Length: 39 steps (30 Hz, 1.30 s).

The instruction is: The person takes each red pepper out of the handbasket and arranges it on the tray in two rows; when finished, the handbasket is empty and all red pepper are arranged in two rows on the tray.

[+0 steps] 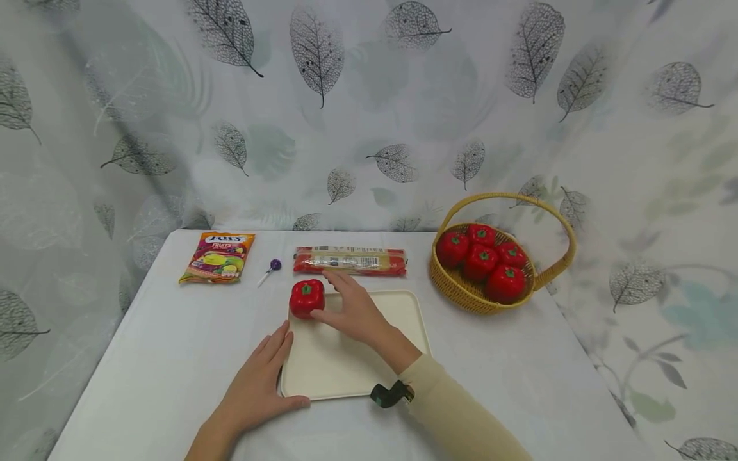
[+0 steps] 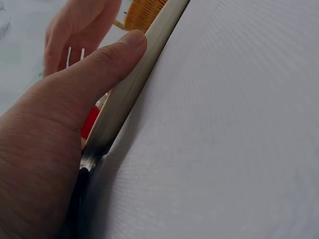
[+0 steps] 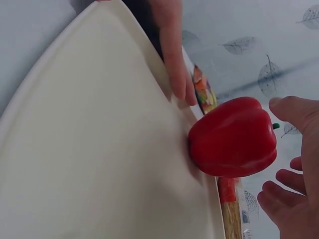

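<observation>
A red bell pepper (image 1: pixel 307 299) with a green stem sits at the far left corner of a cream rectangular tray (image 1: pixel 337 368). Beside it, my right hand (image 1: pixel 360 314) has its thumb and fingers spread. In the right wrist view a gap shows between those fingers and the bell pepper (image 3: pixel 232 139). My left hand (image 1: pixel 254 387) lies along the tray's left side with its fingers extended. Its thumb (image 2: pixel 117 57) rests against the tray's near rim in the left wrist view.
At the back right stands a wicker basket (image 1: pixel 461 294) holding several red bell peppers (image 1: pixel 480 261). Behind the tray lies a long red-ended packet (image 1: pixel 348 261). A purple lollipop (image 1: pixel 275 264) and a candy bag (image 1: pixel 218 257) are at the back left of the white table (image 1: pixel 190 339).
</observation>
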{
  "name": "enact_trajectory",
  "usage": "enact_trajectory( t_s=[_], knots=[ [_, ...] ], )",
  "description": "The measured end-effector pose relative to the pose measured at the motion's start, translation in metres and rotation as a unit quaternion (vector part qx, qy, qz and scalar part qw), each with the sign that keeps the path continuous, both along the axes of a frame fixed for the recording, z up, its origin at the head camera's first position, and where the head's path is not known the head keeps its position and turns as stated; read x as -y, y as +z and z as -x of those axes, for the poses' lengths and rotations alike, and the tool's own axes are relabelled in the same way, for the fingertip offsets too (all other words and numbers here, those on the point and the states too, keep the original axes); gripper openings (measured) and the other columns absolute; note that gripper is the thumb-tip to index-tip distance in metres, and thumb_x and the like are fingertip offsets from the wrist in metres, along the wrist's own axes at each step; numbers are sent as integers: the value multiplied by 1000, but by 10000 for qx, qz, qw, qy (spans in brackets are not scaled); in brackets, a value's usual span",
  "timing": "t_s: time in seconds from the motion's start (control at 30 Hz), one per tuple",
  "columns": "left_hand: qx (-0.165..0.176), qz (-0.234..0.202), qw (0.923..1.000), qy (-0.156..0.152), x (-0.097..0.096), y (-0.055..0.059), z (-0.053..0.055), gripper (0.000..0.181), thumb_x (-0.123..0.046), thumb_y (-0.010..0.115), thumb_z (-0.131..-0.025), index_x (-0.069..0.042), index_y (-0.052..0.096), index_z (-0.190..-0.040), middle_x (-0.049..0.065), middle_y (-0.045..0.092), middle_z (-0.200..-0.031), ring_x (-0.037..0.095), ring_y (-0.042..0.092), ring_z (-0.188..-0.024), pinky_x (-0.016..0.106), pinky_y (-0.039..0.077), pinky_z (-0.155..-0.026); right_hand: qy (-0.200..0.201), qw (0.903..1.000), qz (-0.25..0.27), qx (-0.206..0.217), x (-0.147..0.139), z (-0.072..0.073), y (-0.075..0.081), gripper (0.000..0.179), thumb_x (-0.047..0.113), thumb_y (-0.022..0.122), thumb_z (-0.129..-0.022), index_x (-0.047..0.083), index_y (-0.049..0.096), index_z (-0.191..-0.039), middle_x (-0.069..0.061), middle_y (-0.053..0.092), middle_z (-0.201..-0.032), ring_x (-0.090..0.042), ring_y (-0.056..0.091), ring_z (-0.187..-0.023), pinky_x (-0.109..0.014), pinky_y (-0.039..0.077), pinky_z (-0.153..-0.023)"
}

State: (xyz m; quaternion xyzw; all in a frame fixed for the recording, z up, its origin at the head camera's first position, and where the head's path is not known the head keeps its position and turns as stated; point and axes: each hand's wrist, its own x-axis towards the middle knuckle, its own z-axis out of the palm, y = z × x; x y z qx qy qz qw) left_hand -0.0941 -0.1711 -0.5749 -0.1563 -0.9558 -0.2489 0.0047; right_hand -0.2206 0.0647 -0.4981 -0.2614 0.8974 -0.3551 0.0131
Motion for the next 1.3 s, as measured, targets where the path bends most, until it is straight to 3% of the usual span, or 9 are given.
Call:
enact_trajectory(
  t_s=[0.27,0.43,0.73,1.1,1.3],
  knots=[
    [-19,-27,10000,18,-3,-3,1,138,-98,66,-71,-5,37,-169,9,22,-180,38,31,-159,64,42,-118,155,9990,257,-333,-27,-3,10,79,39,86,-95,20,51,-162,-4,60,-151,-24,59,-135,-47,56,-107],
    [-2,-66,10000,63,-4,-3,1,138,-97,68,-70,-5,38,-168,9,23,-179,39,32,-159,64,41,-118,-5,9986,236,-483,-50,-4,23,79,37,87,-94,14,52,-161,-8,62,-150,-25,61,-132,-49,57,-106],
    [292,-6,9995,135,-3,1,-2,140,-99,67,-69,-7,34,-170,6,18,-181,38,29,-160,65,36,-121,-382,9941,309,-971,-94,0,46,80,33,91,-91,9,55,-158,-11,60,-153,-31,56,-142,-55,47,-117],
    [241,50,9996,163,0,0,-2,140,-100,66,-69,-7,35,-170,6,19,-181,37,29,-160,65,36,-121,-642,9905,538,-1090,-135,-2,48,80,25,93,-89,8,55,-158,-12,63,-149,-31,62,-133,-54,55,-107],
    [215,66,9996,149,-2,0,0,140,-99,67,-68,-8,36,-170,6,21,-180,36,29,-160,64,39,-120,-913,9870,302,-1284,-159,-2,49,78,22,92,-89,7,55,-156,-12,64,-148,-31,61,-133,-55,54,-109]
  ],
)
